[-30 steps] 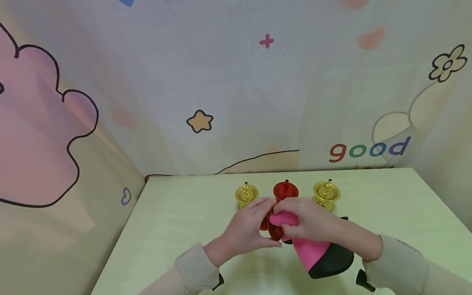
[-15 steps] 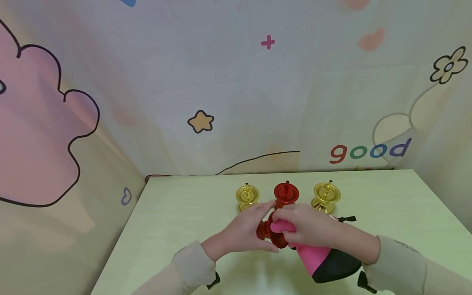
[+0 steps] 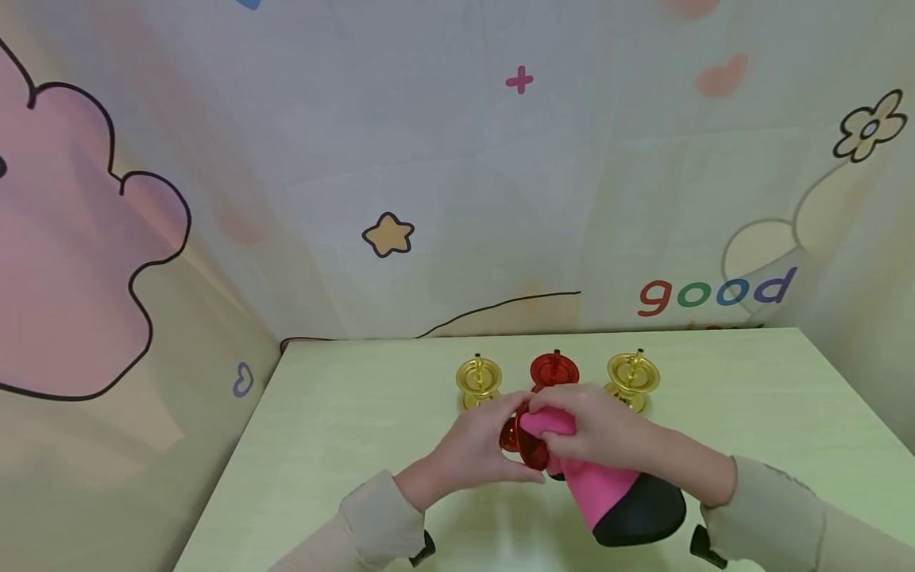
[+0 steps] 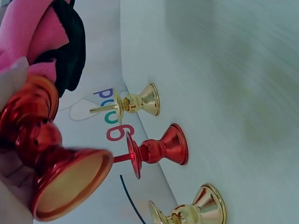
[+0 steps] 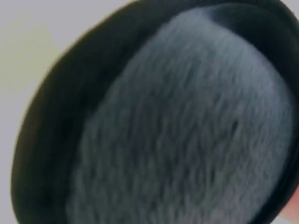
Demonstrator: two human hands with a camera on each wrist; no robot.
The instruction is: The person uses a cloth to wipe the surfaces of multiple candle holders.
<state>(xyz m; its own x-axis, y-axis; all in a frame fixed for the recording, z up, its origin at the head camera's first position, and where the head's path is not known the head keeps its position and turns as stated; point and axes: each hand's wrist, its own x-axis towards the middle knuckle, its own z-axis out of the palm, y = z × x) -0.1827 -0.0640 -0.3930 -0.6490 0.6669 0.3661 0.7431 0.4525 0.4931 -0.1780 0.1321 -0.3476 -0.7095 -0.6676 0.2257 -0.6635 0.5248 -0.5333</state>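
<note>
My left hand grips a shiny red candle holder, tilted onto its side above the table, its pale underside showing in the left wrist view. My right hand pinches a pink and black cloth and presses a pink part of it against the candle holder's dish. The cloth's black end hangs down to the right. In the right wrist view a black rim and fuzzy grey lining fill most of the picture. The fingertips of my right hand are partly hidden.
Behind my hands stand a red candle holder in the middle, a gold one at left and another gold one at right. All three are upright on the pale table. A printed curtain hangs at the back.
Both hands dipped slightly with the candle holder and cloth half a second ago, and are now a little higher again. The cloth shifted across the dish. The standing candle holders have not moved.
</note>
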